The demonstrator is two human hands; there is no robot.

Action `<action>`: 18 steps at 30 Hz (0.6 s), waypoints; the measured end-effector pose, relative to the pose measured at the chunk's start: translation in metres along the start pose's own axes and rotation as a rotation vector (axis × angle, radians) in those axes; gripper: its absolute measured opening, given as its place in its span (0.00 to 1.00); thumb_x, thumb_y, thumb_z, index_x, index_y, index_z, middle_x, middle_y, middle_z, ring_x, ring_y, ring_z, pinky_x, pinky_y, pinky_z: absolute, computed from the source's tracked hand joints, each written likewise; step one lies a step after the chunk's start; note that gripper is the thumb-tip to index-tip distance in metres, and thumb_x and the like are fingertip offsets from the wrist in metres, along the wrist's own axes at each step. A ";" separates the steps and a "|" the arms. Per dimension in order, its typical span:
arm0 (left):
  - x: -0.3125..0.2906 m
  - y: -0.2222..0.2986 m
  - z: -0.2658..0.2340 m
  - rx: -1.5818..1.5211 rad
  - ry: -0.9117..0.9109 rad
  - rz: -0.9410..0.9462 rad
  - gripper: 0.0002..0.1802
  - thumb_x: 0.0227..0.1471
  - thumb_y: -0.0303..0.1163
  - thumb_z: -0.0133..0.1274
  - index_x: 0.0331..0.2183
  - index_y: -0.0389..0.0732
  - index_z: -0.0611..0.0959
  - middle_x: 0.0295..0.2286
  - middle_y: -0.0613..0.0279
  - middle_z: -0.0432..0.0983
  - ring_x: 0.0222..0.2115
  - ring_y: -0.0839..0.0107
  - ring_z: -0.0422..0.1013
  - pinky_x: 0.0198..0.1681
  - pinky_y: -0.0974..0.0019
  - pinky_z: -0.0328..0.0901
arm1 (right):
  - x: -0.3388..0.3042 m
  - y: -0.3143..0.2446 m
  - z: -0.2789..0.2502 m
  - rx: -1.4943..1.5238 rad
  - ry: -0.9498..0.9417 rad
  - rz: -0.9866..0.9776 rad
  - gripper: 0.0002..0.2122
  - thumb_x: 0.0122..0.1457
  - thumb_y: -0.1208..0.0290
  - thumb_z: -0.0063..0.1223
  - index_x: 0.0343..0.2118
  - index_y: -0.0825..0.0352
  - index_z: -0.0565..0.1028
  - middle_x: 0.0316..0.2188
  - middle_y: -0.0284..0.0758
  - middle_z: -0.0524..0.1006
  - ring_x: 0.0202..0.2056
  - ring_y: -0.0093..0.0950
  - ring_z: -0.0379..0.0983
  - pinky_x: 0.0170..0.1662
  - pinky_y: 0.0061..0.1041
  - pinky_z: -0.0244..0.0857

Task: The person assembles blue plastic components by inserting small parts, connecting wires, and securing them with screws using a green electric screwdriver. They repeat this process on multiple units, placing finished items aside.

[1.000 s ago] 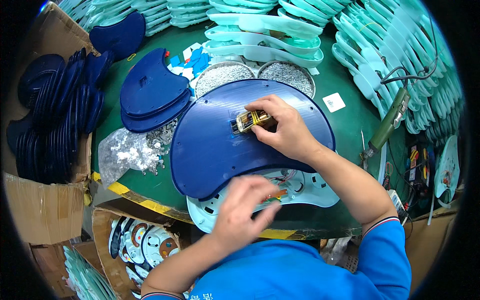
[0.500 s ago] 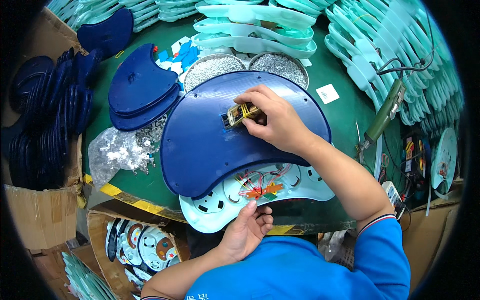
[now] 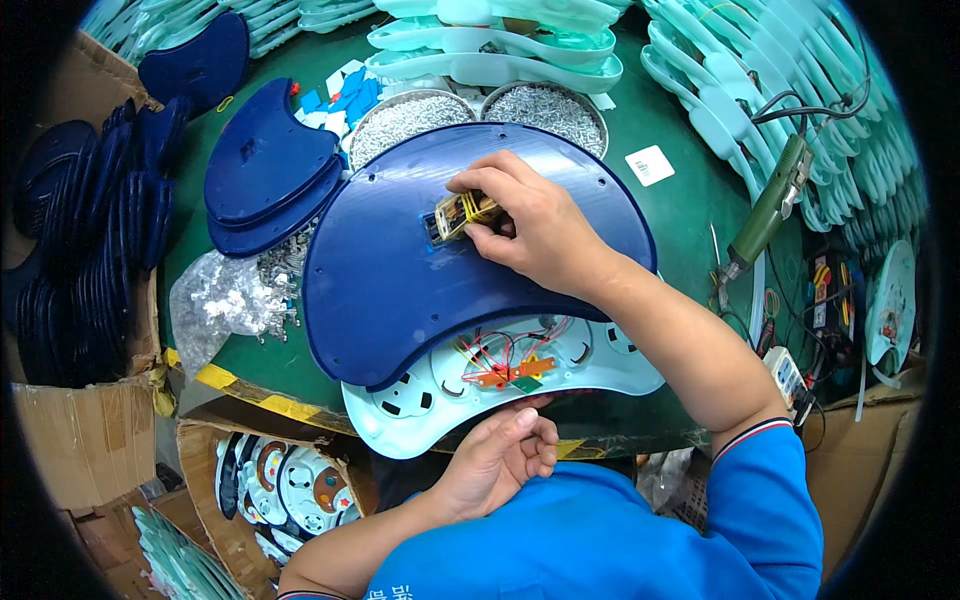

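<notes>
My right hand (image 3: pixel 535 222) grips a small boxy gold-and-clear block (image 3: pixel 458 213) wrapped with a yellow rubber band. Its lower end rests on a dark blue curved panel (image 3: pixel 400 290), over a small bluish rectangular patch. Under the panel's near edge lies a light teal plastic shell (image 3: pixel 400 430), with red wires and an orange circuit board (image 3: pixel 515 373) showing inside. Just in front of the shell's near edge is my left hand (image 3: pixel 495 455), palm up with fingers loosely curled and nothing visible in them.
Two round trays of small metal screws (image 3: pixel 545 112) stand behind the panel. More blue panels (image 3: pixel 265 160) and a plastic bag of white parts (image 3: pixel 225 300) are at left. Teal shells (image 3: pixel 500 55) pile up at the back. A green electric screwdriver (image 3: pixel 765 215) hangs at right.
In the picture, the panel, shell and right hand with the block shift slightly left and up, as does the table. My left hand moves a little right relative to the shell.
</notes>
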State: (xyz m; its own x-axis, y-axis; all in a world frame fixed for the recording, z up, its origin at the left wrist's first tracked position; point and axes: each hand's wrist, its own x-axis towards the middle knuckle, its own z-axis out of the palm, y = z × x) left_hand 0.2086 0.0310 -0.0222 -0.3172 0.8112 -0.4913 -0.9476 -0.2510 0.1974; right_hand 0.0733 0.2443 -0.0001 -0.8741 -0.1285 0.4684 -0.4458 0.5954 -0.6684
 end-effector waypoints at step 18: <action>-0.001 -0.004 -0.006 -0.131 0.103 0.085 0.23 0.68 0.47 0.47 0.52 0.39 0.70 0.42 0.55 0.73 0.34 0.72 0.72 0.34 0.69 0.70 | -0.001 -0.002 0.001 -0.041 -0.005 -0.008 0.19 0.53 0.77 0.61 0.50 0.63 0.75 0.46 0.38 0.74 0.40 0.37 0.77 0.42 0.31 0.74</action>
State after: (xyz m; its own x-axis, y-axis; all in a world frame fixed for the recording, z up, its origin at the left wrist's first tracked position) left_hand 0.2120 0.0279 -0.0281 -0.3924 0.7275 -0.5629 -0.9117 -0.3889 0.1329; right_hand 0.0745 0.2429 0.0005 -0.8715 -0.1379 0.4706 -0.4448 0.6264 -0.6402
